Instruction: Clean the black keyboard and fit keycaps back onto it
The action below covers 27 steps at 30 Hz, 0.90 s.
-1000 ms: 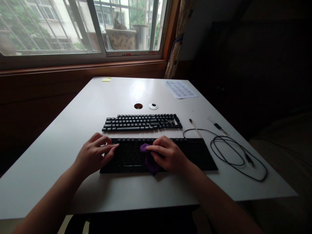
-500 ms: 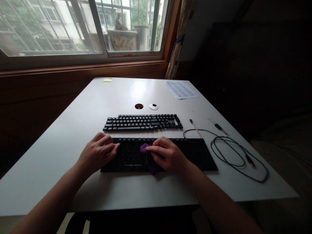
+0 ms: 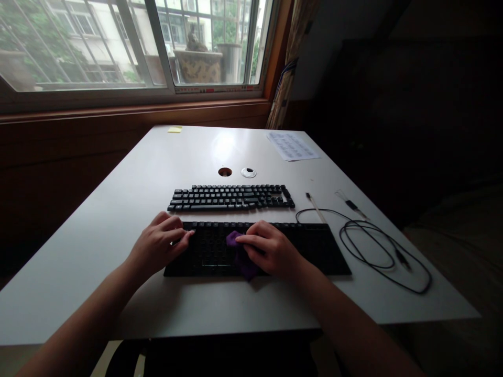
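A black keyboard (image 3: 314,251) with most of its keycaps off lies flat near the front of the desk; only its top row of keys shows in place. At its upper left end is my left hand (image 3: 163,238), fingers curled and closed on the edge, the thumb side over the panel. Over the middle of the keyboard, my right hand (image 3: 273,248) pinches a purple cloth (image 3: 233,239) between thumb and fingers, and the rest of it hangs down across the lower edge. Just behind lie loose black keycaps (image 3: 231,198), set out in rows in keyboard order.
A black cable (image 3: 349,235) loops to the right. Beside it are a thin brush (image 3: 314,206) and a wire keycap puller (image 3: 351,204). Farther back are a cable hole (image 3: 225,172), its round cover (image 3: 249,172), printed sheets (image 3: 294,146) and yellow sticky notes (image 3: 175,129).
Hardly anything differs. The view shifts slightly; both hands stay at the same places on the keyboard, the cloth still in the right one.
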Each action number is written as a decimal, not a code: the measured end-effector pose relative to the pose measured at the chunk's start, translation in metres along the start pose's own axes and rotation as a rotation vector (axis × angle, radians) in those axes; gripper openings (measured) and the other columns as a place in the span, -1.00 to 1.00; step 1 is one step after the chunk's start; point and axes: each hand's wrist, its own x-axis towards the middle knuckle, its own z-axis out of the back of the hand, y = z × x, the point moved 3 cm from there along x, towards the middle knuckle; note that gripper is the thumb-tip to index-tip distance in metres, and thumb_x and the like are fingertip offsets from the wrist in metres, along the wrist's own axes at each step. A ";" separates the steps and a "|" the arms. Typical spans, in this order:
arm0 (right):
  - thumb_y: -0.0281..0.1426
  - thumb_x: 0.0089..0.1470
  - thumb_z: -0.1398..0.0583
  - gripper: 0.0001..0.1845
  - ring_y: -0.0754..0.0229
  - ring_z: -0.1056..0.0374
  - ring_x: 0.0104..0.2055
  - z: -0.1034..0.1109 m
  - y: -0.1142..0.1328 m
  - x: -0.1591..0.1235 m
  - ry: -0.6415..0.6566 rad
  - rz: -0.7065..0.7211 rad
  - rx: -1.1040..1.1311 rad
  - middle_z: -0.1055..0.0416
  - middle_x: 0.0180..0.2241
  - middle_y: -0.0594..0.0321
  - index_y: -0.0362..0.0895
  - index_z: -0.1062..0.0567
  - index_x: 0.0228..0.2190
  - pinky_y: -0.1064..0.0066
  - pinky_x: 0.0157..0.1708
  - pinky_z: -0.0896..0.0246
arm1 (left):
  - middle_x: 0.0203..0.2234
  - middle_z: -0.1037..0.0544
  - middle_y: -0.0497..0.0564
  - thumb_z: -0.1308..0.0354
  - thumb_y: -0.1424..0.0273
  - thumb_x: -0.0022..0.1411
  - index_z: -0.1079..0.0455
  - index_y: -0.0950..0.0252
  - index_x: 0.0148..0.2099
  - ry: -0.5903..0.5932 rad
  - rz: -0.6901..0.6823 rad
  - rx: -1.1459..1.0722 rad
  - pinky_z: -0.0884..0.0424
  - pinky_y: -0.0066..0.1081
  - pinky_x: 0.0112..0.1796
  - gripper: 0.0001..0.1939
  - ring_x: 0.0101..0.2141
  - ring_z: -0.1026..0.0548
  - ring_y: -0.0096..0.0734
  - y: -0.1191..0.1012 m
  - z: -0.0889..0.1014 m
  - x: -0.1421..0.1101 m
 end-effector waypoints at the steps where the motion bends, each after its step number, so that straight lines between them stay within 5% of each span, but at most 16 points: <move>1: -0.49 0.22 -0.19 -0.70 0.15 -0.36 -0.22 0.000 0.000 0.000 0.005 -0.001 0.006 -0.44 -0.25 0.16 -0.05 -0.57 -0.03 0.23 -0.19 -0.41 | -0.42 -0.48 0.01 -0.18 0.35 0.38 -0.49 0.24 -0.42 0.004 0.001 -0.003 -0.38 -0.29 -0.26 -0.72 -0.32 -0.32 -0.31 0.000 0.000 0.000; 20: -0.49 0.24 -0.18 -0.72 0.19 -0.40 -0.25 -0.005 -0.003 -0.001 0.070 -0.047 0.052 -0.45 -0.25 0.14 -0.09 -0.59 -0.05 0.33 -0.25 -0.43 | -0.39 -0.50 0.01 -0.22 0.36 0.34 -0.49 0.21 -0.46 -0.022 -0.062 0.101 -0.39 -0.32 -0.29 -0.73 -0.32 -0.35 -0.31 -0.004 -0.001 -0.001; 27: -0.49 0.24 -0.18 -0.73 0.19 -0.40 -0.27 -0.004 -0.003 -0.001 0.075 -0.044 0.059 -0.45 -0.25 0.14 -0.12 -0.59 -0.06 0.35 -0.27 -0.42 | -0.32 -0.54 0.03 -0.25 0.42 0.30 -0.61 0.15 -0.17 -0.121 -0.037 0.069 -0.41 -0.31 -0.28 -0.88 -0.28 -0.36 -0.27 0.003 0.002 -0.006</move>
